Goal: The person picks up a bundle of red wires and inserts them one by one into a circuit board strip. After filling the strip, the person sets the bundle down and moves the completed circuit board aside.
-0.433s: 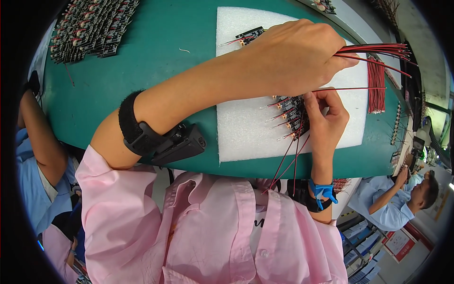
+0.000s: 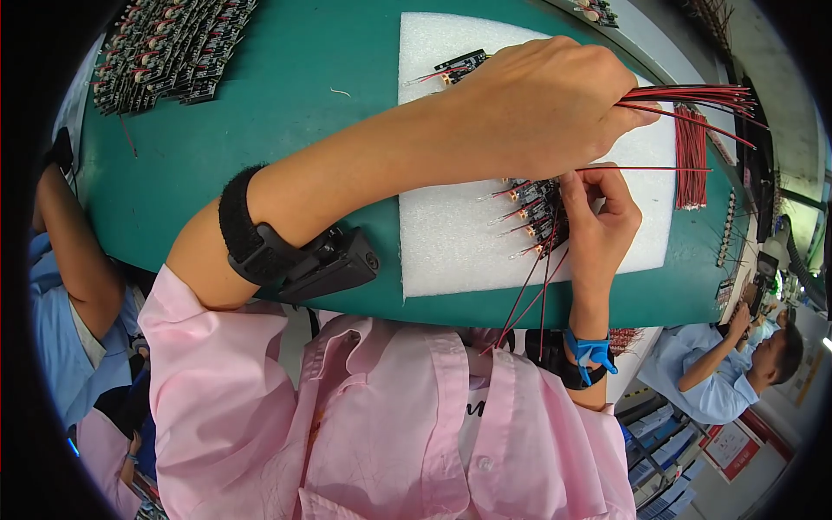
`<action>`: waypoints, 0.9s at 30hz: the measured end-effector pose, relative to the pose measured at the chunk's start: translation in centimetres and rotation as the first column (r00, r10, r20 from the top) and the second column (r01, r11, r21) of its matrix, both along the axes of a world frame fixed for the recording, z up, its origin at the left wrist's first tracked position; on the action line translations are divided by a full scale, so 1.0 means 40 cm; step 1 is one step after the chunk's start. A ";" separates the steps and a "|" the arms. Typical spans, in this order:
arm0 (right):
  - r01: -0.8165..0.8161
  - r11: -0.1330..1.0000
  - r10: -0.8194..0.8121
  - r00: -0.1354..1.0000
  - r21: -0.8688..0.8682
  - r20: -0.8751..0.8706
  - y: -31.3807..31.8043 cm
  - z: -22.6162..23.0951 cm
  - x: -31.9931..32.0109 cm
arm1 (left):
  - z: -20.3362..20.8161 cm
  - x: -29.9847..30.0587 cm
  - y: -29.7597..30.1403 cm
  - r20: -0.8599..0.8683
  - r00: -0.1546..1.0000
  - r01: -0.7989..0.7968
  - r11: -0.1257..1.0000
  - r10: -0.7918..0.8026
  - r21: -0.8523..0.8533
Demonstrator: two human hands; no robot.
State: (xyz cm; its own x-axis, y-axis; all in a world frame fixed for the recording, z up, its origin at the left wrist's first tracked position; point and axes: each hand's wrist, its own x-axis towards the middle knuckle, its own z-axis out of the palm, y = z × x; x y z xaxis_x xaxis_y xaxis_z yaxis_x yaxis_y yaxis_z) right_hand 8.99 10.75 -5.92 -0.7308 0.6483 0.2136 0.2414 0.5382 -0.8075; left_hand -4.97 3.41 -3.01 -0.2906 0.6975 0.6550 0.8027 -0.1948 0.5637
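My left hand (image 2: 563, 104) reaches across from the left, back uppermost and fingers curled around a bundle of thin red and black wires (image 2: 693, 94). The bundle's ends fan out to the right. Below it, my right hand (image 2: 604, 212) has thumb and forefinger pinched at the left end of a single red wire (image 2: 650, 168). Their tips meet beside a row of small black circuit boards (image 2: 537, 208) with short wire leads, partly hidden by my hands. The boards lie on a white foam sheet (image 2: 451, 251). Several longer wires hang from the row over the table's near edge.
A large pile of circuit boards (image 2: 169, 52) sits at the far left of the green table (image 2: 295, 130). Another board (image 2: 459, 66) lies on the foam's far side. Red wires (image 2: 691, 160) are laid along its right edge. Co-workers (image 2: 711, 373) sit on both sides.
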 end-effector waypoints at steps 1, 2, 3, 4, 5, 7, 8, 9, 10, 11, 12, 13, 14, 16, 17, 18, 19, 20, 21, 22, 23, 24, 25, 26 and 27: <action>0.002 1.000 -0.002 1.000 -0.019 -0.006 0.000 0.000 0.001 | 0.000 0.000 0.000 -0.021 1.000 0.002 1.000 -0.001 0.019; 0.004 0.999 -0.004 1.000 -0.038 -0.012 0.001 0.000 0.001 | 0.001 -0.001 0.000 -0.022 1.000 0.003 1.000 -0.002 0.019; 0.005 0.999 -0.006 1.000 -0.038 -0.013 0.001 0.000 0.001 | 0.001 -0.001 0.000 0.007 1.000 0.008 1.000 -0.008 -0.030; -0.006 1.000 0.006 1.000 -0.022 -0.009 0.002 0.000 0.001 | 0.006 -0.001 0.001 0.035 0.999 0.017 0.997 -0.015 -0.079; -0.018 1.000 0.018 1.000 -0.006 -0.004 0.003 0.000 0.000 | 0.010 0.000 0.001 0.063 0.998 0.028 0.992 -0.020 -0.127; -0.024 1.000 0.024 1.000 0.010 -0.001 0.004 0.001 0.001 | 0.018 0.002 -0.001 0.112 0.994 0.035 0.987 -0.017 -0.158; -0.011 1.000 0.011 1.000 0.002 0.003 0.004 0.002 0.001 | 0.022 0.004 -0.002 0.162 0.987 0.040 0.981 -0.009 -0.189; -0.002 1.000 0.002 1.000 -0.006 0.005 0.003 0.002 -0.001 | 0.025 0.004 -0.003 0.209 0.978 0.042 0.974 0.005 -0.221; 0.008 1.000 -0.008 1.000 -0.015 0.007 0.002 0.003 -0.001 | 0.025 0.004 -0.003 0.207 0.978 0.044 0.974 0.003 -0.222; 0.010 1.000 -0.010 1.000 -0.015 0.005 0.002 0.003 -0.001 | 0.023 0.004 -0.002 0.232 0.973 0.058 0.975 -0.006 -0.217; 0.012 1.000 -0.012 1.000 -0.013 0.009 0.002 0.002 -0.001 | 0.021 0.005 -0.001 0.258 0.966 0.072 0.975 -0.015 -0.211; 0.014 1.000 -0.014 1.000 -0.011 0.014 0.002 0.001 -0.001 | 0.020 0.004 0.000 0.284 0.959 0.086 0.975 -0.024 -0.205; 0.015 1.000 -0.015 1.000 -0.009 0.017 0.002 0.001 -0.002 | 0.023 0.004 0.000 0.281 0.959 0.086 0.975 -0.026 -0.206; 0.014 1.000 -0.014 1.000 -0.003 0.005 0.001 0.002 -0.002 | 0.032 0.004 -0.003 0.285 0.958 0.091 0.965 -0.018 -0.244; 0.010 1.000 -0.010 1.000 0.005 -0.005 0.000 0.002 -0.002 | 0.035 0.004 -0.004 0.287 0.958 0.093 0.960 -0.014 -0.263; 0.007 1.000 -0.007 1.000 0.012 -0.016 0.000 0.003 -0.001 | 0.034 0.004 -0.003 0.285 0.958 0.094 0.960 -0.015 -0.264; 0.008 1.000 -0.008 1.000 0.012 -0.018 -0.001 0.002 -0.002 | 0.029 0.003 -0.003 0.268 0.963 0.087 0.965 -0.018 -0.248; 0.001 1.000 -0.001 1.000 0.025 -0.024 -0.001 0.000 -0.002 | 0.025 0.002 -0.002 0.250 0.968 0.080 0.969 -0.020 -0.232; -0.006 0.999 0.007 1.000 0.038 -0.030 -0.002 -0.001 -0.003 | 0.021 0.001 -0.002 0.232 0.972 0.073 0.974 -0.021 -0.216; -0.013 0.999 0.014 0.999 0.051 -0.037 -0.002 -0.002 -0.003 | 0.018 0.001 -0.001 0.230 0.973 0.072 0.974 -0.021 -0.216; -0.012 0.999 0.014 0.999 0.051 -0.039 -0.002 -0.003 -0.005 | 0.016 0.000 -0.001 0.229 0.973 0.077 0.976 -0.029 -0.203; -0.019 0.997 0.022 0.999 0.073 -0.040 -0.002 -0.003 -0.004 | 0.016 0.002 -0.002 0.228 0.973 0.082 0.978 -0.037 -0.189; -0.025 0.995 0.029 0.999 0.096 -0.041 -0.001 -0.003 -0.004 | 0.017 0.002 -0.002 0.227 0.973 0.087 0.981 -0.046 -0.176; -0.031 0.993 0.037 0.998 0.118 -0.042 -0.001 -0.003 -0.003 | 0.018 0.003 -0.002 0.224 0.973 0.087 0.981 -0.046 -0.176; -0.030 0.992 0.036 0.998 0.119 -0.045 -0.001 -0.002 -0.003 | 0.020 0.005 -0.003 0.236 0.971 0.086 0.978 -0.039 -0.190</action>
State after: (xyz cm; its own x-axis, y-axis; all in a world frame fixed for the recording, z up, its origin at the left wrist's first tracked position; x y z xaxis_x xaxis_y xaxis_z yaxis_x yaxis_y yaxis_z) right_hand 8.88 10.72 -6.00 -0.7390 0.5920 0.3216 0.1855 0.6376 -0.7477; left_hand -4.78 3.30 -2.20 -0.3683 0.8279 0.4230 0.6371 -0.1066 0.7634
